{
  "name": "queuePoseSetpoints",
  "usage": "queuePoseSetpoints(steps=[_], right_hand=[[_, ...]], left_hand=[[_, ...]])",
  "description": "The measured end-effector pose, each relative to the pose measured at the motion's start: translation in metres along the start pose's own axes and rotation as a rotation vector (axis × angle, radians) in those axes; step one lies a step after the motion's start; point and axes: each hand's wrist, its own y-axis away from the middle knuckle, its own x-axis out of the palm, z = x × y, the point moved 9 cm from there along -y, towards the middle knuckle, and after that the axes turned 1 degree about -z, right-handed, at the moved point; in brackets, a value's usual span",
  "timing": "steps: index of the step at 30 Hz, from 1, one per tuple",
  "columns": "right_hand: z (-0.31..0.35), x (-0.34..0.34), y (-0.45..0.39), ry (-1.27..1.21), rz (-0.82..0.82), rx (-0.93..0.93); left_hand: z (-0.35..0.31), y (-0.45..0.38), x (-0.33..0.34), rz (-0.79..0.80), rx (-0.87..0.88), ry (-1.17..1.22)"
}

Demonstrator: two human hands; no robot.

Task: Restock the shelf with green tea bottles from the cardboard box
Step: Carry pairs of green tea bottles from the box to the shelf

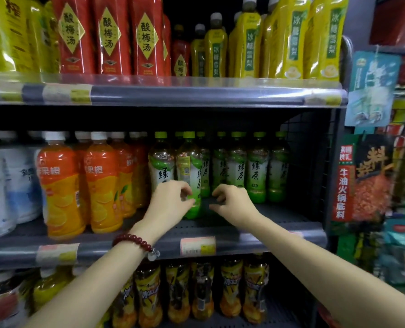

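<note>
Here, from the head camera, a person reaches both bare arms onto the middle shelf (256, 235) of a shop drinks rack. The left hand (170, 201), a dark red bead bracelet (135, 241) on its wrist, curls its fingertips against the lower body of a green tea bottle (192, 176) standing upright at the front of the green tea row; whether the fingers fully grip it or only touch it cannot be told. The right hand (232, 203) hovers just beside that bottle, fingers loosely curled and holding nothing, over a bare gap on the shelf.

The bottle is clear plastic with a light green cap, pale tea visible in its neck, and a green-and-white wrap; it is turned so that a yellow patch with a small code faces out, its black calligraphy only partly showing. More green tea bottles (256, 171) of the same kind stand upright behind and to the right, their labels facing forward.

Orange juice bottles (102, 185) fill the shelf to the left. Red and yellow bottles line the shelf above, dark yellow-labelled bottles the one below. A price tag (198, 246) sits on the shelf edge under the hands.
</note>
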Motion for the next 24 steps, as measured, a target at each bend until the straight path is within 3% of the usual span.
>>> queuePoseSetpoints(steps=[9, 15, 24], right_hand=[[-0.074, -0.076, 0.059, 0.207, -0.095, 0.056], [-0.149, -0.139, 0.119, 0.256, -0.109, 0.091], [-0.314, -0.257, 0.226, 0.356, -0.106, 0.377]], left_hand=[[-0.097, 0.02, 0.099, 0.204, 0.15, 0.134], [-0.199, 0.033, 0.156, 0.191, 0.27, 0.171], [-0.358, 0.078, 0.287, 0.4, 0.406, 0.238]])
